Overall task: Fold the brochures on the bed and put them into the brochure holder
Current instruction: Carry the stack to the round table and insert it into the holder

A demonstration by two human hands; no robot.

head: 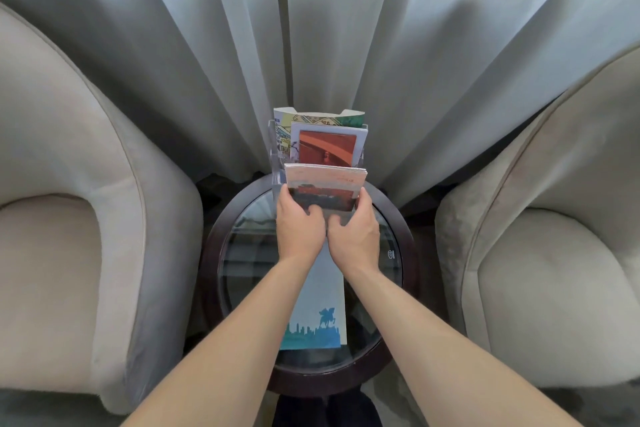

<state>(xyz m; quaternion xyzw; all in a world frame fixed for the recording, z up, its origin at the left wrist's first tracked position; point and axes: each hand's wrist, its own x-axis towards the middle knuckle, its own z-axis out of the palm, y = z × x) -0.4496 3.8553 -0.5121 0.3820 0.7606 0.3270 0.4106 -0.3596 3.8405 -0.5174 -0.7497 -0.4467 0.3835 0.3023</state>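
Two hands lower a stack of folded brochures into the front pocket of a clear brochure holder standing at the far edge of a round glass-topped surface, between two pale armchairs and in front of a sheer curtain. The left hand grips the stack's left edge, thumb curled across its cover; the right hand clasps the right edge, its fingers wrapped behind the paper. The two hands sit close together, knuckles nearly touching, both clamped on the same stack.

Behind that stack in the holder stand a brochure with an orange cover and, further back, a map-printed leaflet. One more brochure, pale blue with a horse-and-rider skyline, lies flat on the glass nearer the person than the holder, partly beneath the forearms, and has yet to go in.

The risks from here look plain enough. The holder is light, clear plastic sitting near the rim of the surface; a downward push off-centre could tip it back into the curtain or slide it off the edge. The stack appears to be several sheets thick, so a loose leaf could catch on the pocket's front lip and buckle, or the folds could spring open on release. Whether the stack's bottom edge has reached the pocket floor cannot be told, since the hands cover it.
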